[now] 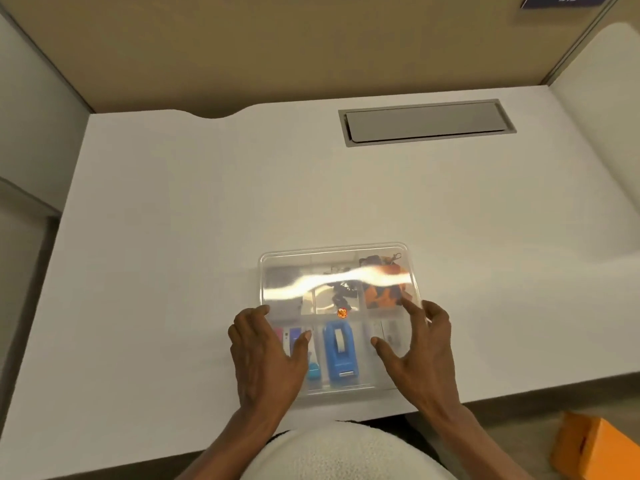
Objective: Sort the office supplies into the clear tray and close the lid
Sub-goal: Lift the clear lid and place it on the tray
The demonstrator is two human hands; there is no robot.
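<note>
The clear tray [266, 261] sits near the front edge of the white desk, with its clear lid [332, 271] lying on top and glaring with reflected light. Through the lid I see a blue tape dispenser [341, 355] in the front middle compartment, black binder clips [341, 294] behind it, an orange and black lanyard [384, 289] at the back right, and colourful small items [291, 336] at the front left. My left hand [266, 358] lies flat on the lid's left side. My right hand [420, 348] presses the right side with spread fingers.
A grey cable hatch [426, 121] is set into the white desk [173, 220] at the back right. Beige partition walls enclose the desk at the back and left. An orange box [599, 448] lies on the floor at the lower right.
</note>
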